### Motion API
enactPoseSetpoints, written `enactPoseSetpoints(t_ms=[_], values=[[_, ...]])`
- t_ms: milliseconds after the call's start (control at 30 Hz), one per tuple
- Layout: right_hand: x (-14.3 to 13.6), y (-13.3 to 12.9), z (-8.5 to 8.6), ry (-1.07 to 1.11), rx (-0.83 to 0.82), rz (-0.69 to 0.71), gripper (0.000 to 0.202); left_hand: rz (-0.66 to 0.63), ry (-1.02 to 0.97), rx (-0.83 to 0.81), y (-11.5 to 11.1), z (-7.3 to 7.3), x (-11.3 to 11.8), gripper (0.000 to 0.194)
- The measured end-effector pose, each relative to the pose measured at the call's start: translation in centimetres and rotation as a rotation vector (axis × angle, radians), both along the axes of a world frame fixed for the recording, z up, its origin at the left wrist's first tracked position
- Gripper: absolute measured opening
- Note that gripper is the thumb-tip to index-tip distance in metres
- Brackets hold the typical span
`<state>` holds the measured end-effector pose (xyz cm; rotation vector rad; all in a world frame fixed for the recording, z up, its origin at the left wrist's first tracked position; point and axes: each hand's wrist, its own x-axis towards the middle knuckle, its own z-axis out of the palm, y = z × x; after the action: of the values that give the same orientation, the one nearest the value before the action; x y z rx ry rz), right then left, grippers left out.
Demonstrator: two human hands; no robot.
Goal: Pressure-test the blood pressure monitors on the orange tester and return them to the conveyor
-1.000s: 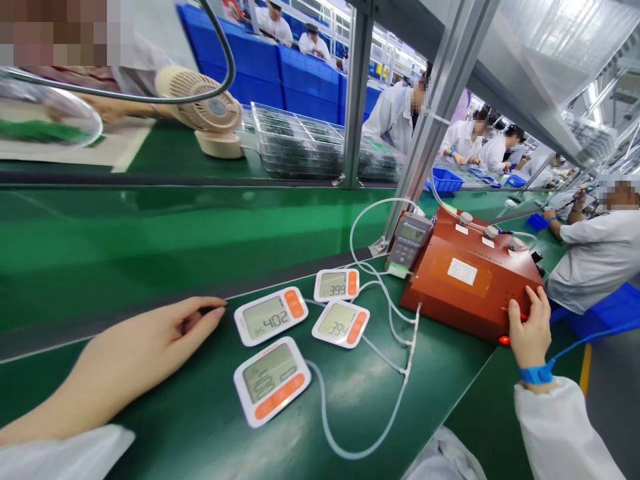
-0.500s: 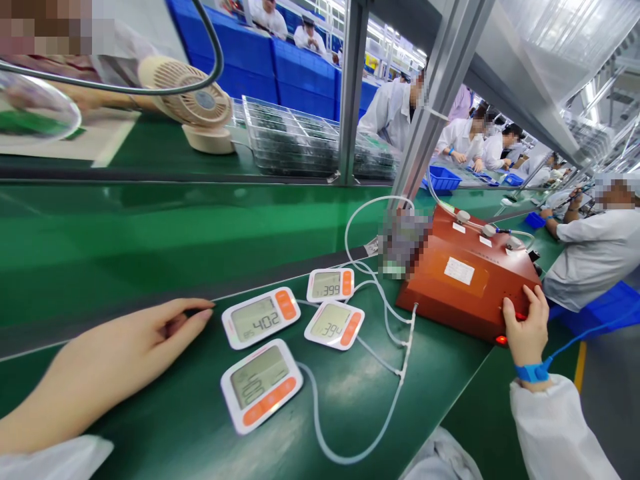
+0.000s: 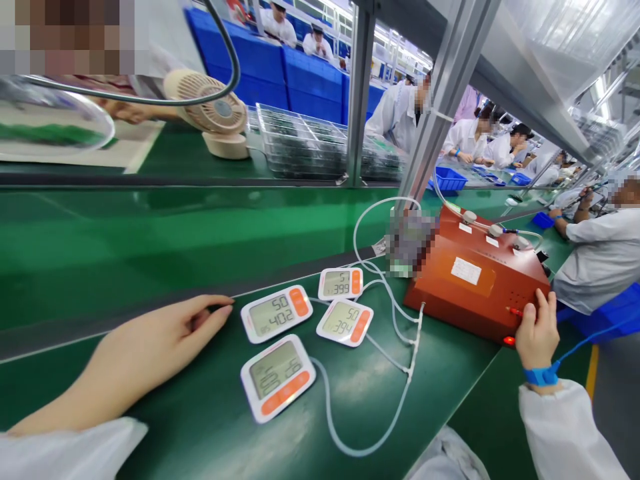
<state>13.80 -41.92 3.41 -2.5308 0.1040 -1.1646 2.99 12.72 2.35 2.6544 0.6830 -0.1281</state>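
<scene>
Several white blood pressure monitors with orange buttons lie on the green bench. The left one (image 3: 277,313) reads 50 over 402, the back one (image 3: 341,283) 51 over 399, the right one (image 3: 345,323) 50 over 394. The front monitor (image 3: 279,378) is tilted and its digits are hard to read. Clear tubing (image 3: 350,451) joins them to an orange-brown metal box (image 3: 450,293). My left hand (image 3: 165,343) rests on the bench left of the monitors, fingers loosely extended, holding nothing. My right hand (image 3: 539,333) lies against the box's right end, fingers apart, thumb beside a red switch.
A pixelated device (image 3: 411,243) stands left of the box beside a metal post (image 3: 445,100). Behind the green partition are a beige fan (image 3: 215,110) and stacked clear trays (image 3: 305,140). Co-workers in white sit beyond. A blue wrist strap cord (image 3: 590,333) runs off right.
The view has shifted, so the bench items sit slightly further right. Upper readings near 50 now show on the monitors. Both hands keep about the same places.
</scene>
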Motion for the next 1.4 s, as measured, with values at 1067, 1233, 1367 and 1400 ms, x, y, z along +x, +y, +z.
enactPoseSetpoints(t_ms=[1067,1233,1367,1400], values=[[0.2,-2.4,-1.1,-0.205,-0.049,0.075,0.052,-0.089,-0.237,-0.01,-0.1,-1.6,-1.1,0.048],[0.6,-2.7,-1.4,-0.214,-0.056,0.047,0.05,-0.091,-0.241,-0.017,0.0,-1.8,-1.1,0.048],[1.1,-3.0,-1.6,-0.253,-0.057,0.015,0.05,-0.098,-0.252,-0.026,0.1,-2.0,-1.1,0.05],[1.1,-3.0,-1.6,-0.258,-0.057,0.015,0.05,-0.099,-0.255,-0.028,0.1,-2.0,-1.1,0.05]])
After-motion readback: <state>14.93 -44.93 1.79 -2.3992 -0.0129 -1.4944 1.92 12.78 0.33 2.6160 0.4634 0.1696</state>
